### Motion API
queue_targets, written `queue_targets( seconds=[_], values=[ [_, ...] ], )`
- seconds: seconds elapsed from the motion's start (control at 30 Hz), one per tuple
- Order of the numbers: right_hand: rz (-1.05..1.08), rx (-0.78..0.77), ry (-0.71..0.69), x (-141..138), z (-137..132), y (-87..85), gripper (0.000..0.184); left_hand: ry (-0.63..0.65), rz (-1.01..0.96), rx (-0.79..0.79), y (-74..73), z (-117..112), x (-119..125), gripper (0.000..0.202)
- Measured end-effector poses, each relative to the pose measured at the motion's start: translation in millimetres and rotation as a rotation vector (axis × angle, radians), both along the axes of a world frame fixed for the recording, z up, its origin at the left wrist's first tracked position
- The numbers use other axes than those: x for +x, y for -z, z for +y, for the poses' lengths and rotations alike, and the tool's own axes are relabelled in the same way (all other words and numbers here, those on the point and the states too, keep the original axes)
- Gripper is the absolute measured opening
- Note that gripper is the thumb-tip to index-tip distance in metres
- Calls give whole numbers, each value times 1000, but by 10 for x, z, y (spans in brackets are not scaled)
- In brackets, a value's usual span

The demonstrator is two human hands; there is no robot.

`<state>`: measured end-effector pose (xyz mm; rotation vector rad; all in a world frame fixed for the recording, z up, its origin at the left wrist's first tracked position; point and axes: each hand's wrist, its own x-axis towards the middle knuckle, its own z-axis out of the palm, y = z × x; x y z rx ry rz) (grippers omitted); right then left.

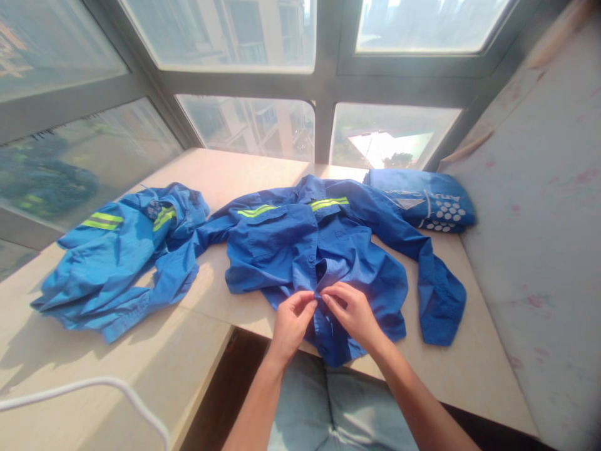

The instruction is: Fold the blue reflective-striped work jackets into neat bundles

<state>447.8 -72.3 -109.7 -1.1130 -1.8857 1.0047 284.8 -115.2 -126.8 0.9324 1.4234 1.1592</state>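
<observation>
A blue work shirt (291,244) with yellow-green reflective stripes lies spread face up on the beige table (469,369), its lower hem hanging over the near edge. My left hand (292,319) and my right hand (353,312) meet at the shirt's front placket near the hem. Each hand pinches the fabric edge, fingertips almost touching; both are closed on the cloth. The shirt's right sleeve trails toward the right side of the table.
A second blue shirt (117,257) lies crumpled on the left. A folded blue item (425,199) with white print sits at the back right by the window. A white wire hanger (94,391) lies at the lower left. A wall (539,207) bounds the right.
</observation>
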Motion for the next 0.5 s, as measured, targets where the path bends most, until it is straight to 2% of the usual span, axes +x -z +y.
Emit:
queue_targets(
  seconds=[0.2,0.5],
  values=[
    [-43,33,-69,30,57,-26,23,-41,9,0,2,7,3,26],
    [-73,40,-125,55,99,-69,22,-71,-12,-45,24,8,18,30]
  ],
)
